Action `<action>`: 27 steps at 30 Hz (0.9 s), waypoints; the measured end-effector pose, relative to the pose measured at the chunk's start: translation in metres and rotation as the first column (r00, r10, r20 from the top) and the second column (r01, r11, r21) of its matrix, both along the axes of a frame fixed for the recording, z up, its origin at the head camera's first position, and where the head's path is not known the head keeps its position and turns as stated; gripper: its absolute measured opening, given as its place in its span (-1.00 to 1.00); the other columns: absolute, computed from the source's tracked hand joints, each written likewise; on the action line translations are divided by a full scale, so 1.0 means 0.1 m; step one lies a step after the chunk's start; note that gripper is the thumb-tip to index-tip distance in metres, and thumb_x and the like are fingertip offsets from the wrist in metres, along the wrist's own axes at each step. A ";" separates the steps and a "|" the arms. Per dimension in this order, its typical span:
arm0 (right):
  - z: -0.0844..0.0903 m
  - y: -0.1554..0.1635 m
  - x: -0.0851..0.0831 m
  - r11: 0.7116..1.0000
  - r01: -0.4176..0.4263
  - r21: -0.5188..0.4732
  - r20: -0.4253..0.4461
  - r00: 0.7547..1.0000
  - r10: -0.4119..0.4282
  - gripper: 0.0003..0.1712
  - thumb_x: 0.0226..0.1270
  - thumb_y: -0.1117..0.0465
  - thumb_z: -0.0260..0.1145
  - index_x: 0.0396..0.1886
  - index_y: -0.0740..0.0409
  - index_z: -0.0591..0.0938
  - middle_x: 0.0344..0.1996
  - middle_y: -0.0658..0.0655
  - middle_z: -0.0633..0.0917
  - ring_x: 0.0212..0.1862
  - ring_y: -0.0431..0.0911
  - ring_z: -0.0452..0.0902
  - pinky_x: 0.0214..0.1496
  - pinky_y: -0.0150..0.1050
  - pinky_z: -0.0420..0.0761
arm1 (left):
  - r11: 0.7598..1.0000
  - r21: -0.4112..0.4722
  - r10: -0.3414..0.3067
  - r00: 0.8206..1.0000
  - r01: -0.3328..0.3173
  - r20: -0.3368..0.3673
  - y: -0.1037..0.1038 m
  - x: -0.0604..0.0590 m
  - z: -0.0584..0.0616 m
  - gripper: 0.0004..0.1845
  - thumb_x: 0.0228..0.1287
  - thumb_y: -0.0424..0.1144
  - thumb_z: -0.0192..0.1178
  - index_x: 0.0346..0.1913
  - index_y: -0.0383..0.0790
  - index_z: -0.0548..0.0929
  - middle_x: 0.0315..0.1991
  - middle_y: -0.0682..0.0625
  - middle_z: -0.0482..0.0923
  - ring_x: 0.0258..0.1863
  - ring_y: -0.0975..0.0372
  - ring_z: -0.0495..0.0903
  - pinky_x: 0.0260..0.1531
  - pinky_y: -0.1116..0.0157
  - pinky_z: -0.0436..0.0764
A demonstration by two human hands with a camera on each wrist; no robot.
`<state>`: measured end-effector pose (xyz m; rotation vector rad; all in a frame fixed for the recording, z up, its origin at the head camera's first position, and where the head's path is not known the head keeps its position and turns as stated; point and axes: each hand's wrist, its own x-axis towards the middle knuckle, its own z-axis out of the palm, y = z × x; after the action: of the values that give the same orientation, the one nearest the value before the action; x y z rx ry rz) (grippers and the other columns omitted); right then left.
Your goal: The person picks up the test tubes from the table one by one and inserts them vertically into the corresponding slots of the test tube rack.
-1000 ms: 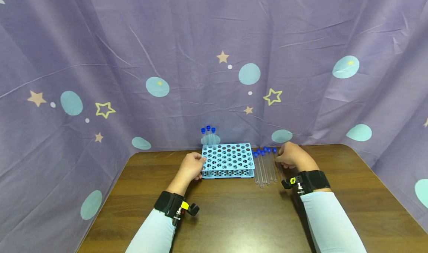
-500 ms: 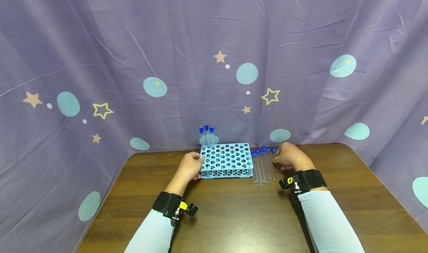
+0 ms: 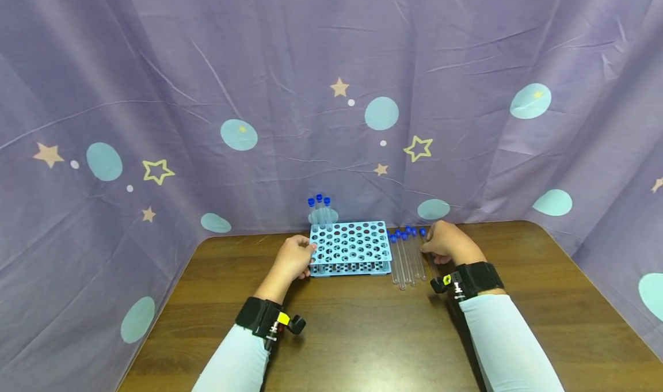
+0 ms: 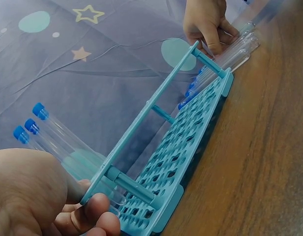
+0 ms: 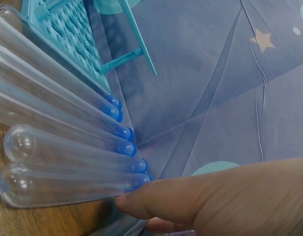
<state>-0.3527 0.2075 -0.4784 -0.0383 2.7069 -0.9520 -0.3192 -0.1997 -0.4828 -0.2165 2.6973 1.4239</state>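
Note:
A light-blue test tube rack (image 3: 350, 243) stands on the table. My left hand (image 3: 293, 258) grips its left end, thumb on the top plate and fingers below, as the left wrist view (image 4: 97, 209) shows too. Three clear tubes with blue caps (image 3: 319, 197) stand upright in the rack's back left corner. Right of the rack, several capped test tubes (image 3: 404, 259) lie side by side, caps toward the curtain. At the rightmost one, my right hand (image 3: 449, 243) pinches a test tube (image 5: 124, 227) with curled fingers; the hand hides most of that tube.
The wooden table (image 3: 357, 334) extends in front of the rack and to both sides. A purple patterned curtain (image 3: 290, 121) hangs right behind the table's back edge, close to the tube caps. Wrist cameras are strapped to both forearms.
The whole head view has shifted slightly to the left. Both hands, the rack and the tubes keep nearly the same places relative to one another.

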 end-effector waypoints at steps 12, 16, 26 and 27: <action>-0.01 0.00 -0.02 1.000 0.005 0.011 0.007 1.000 -0.005 -0.71 0.42 0.27 0.52 -0.10 0.34 0.58 -0.62 0.14 0.71 -0.58 -0.06 0.76 -0.46 -0.15 0.85 | 1.000 0.010 -0.003 1.000 0.003 -0.002 0.01 0.01 0.01 -0.64 0.77 -0.15 0.24 0.35 -0.35 0.65 -0.44 -0.10 0.67 -0.74 0.19 0.55 -0.71 0.31 0.59; 0.00 -0.02 -0.03 1.000 0.008 0.013 0.005 1.000 -0.008 -0.70 0.42 0.27 0.52 -0.09 0.34 0.58 -0.61 0.15 0.72 -0.57 -0.05 0.76 -0.45 -0.14 0.85 | 1.000 0.010 0.001 1.000 -0.001 -0.002 0.00 0.01 0.01 -0.63 0.77 -0.15 0.24 0.35 -0.35 0.65 -0.45 -0.10 0.67 -0.74 0.19 0.54 -0.71 0.32 0.58; 0.01 -0.02 -0.01 0.999 -0.007 0.034 -0.019 1.000 0.008 -0.71 0.43 0.25 0.51 -0.09 0.33 0.59 -0.58 0.15 0.72 -0.56 -0.05 0.77 -0.45 -0.15 0.84 | 1.000 0.002 0.003 1.000 -0.003 -0.002 0.00 0.01 0.00 -0.62 0.77 -0.15 0.24 0.37 -0.35 0.65 -0.44 -0.11 0.70 -0.75 0.20 0.54 -0.71 0.32 0.59; 0.01 -0.02 -0.01 0.999 -0.006 0.036 -0.020 1.000 0.007 -0.71 0.44 0.25 0.50 -0.08 0.34 0.60 -0.58 0.15 0.72 -0.56 -0.05 0.76 -0.45 -0.16 0.84 | 1.000 0.002 0.003 1.000 -0.003 -0.003 0.00 0.01 0.00 -0.62 0.77 -0.15 0.24 0.37 -0.34 0.65 -0.43 -0.11 0.70 -0.75 0.20 0.54 -0.71 0.32 0.59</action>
<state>-0.3533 0.2058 -0.4778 -0.0494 2.7396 -0.9052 -0.3179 -0.1992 -0.4829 -0.2181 2.6994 1.4283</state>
